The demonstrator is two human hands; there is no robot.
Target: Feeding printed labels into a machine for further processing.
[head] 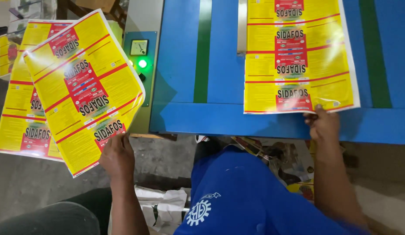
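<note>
My left hand (116,156) grips the lower edge of a glossy yellow label sheet with red panels (82,85), held tilted in the air left of the machine. My right hand (322,124) pinches the near edge of a second yellow and red label sheet (294,56), which lies flat on the blue machine table (189,117) beside a metal guide strip (241,26).
A stack of the same yellow sheets (19,122) lies at the left, below the held one. A grey control panel (141,56) with a dial gauge and a lit green lamp stands beside the table. Green stripes cross the table. White sacking and scraps lie on the concrete floor.
</note>
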